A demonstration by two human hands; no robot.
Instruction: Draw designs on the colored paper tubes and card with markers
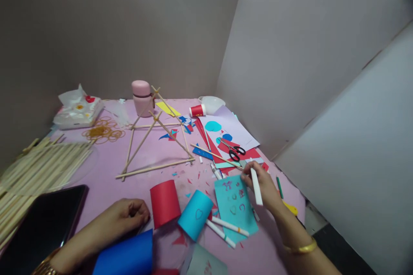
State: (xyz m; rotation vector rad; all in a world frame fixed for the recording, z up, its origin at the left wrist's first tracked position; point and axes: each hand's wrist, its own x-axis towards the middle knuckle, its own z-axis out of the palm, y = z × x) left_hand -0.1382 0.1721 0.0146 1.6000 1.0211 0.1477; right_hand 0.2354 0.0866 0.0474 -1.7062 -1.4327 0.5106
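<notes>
Markers [229,226] are lying as a pair across the lower part of one turquoise sheet [243,218], right of bottom centre; another, the white marker [257,189], is being gripped by the fingers of the right hand [263,180] at the sheet's upper right corner. The left hand [130,215] is resting left of bottom centre, its fingers curling inward; we are unable to tell whether they are holding anything. Between the hands we are counting one upright red roll [165,204] and one tilted turquoise roll [195,215]. The blue roll [125,255] and the grey roll [206,262] are running off the bottom edge, and the dark device [41,219] is leaving the frame at lower left. Rubber bands [100,131] at centre left are overlapping too much for counting. One stick frame [158,126] is standing near the centre, one pair of scissors [230,148] lying to its right. Around upper centre, one pink flask [142,101] is standing lidded, one red cup [197,110] is lying sideways, and one white bowl [214,104] is sitting just beside it; we are not making out their contents. One tissue pack [79,109] is showing its tissue at upper left.
</notes>
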